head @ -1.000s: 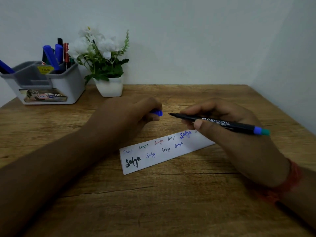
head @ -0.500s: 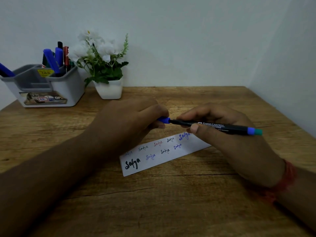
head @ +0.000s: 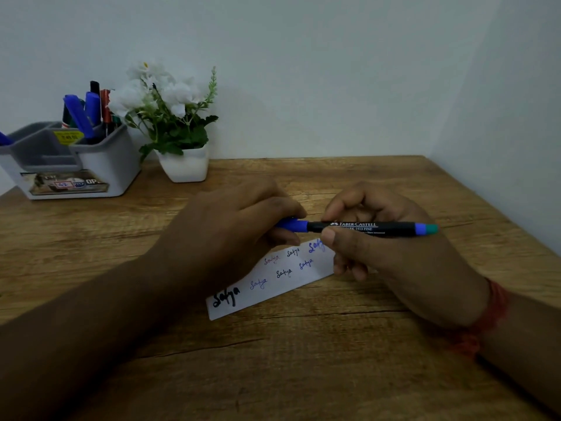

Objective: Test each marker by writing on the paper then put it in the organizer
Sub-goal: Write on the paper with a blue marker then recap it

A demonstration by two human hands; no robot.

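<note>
A black fine marker (head: 364, 228) with a blue-green end lies level above the table, pinched in my right hand (head: 391, 253). Its blue cap (head: 293, 224) sits on the tip, gripped by my left hand (head: 230, 238). Below both hands lies a white paper strip (head: 273, 281) with the same word written on it several times in black, blue and red. The grey and white organizer (head: 103, 165) stands at the back left with several markers (head: 85, 112) upright in it.
A white pot of white flowers (head: 182, 161) stands beside the organizer near the wall. The wooden table (head: 303, 360) meets a wall behind and another on the right. A red thread circles my right wrist.
The cap in my left hand and the bare tip of the marker came together; the cap is now seated on the tip. Both hands drew closer over the paper.
</note>
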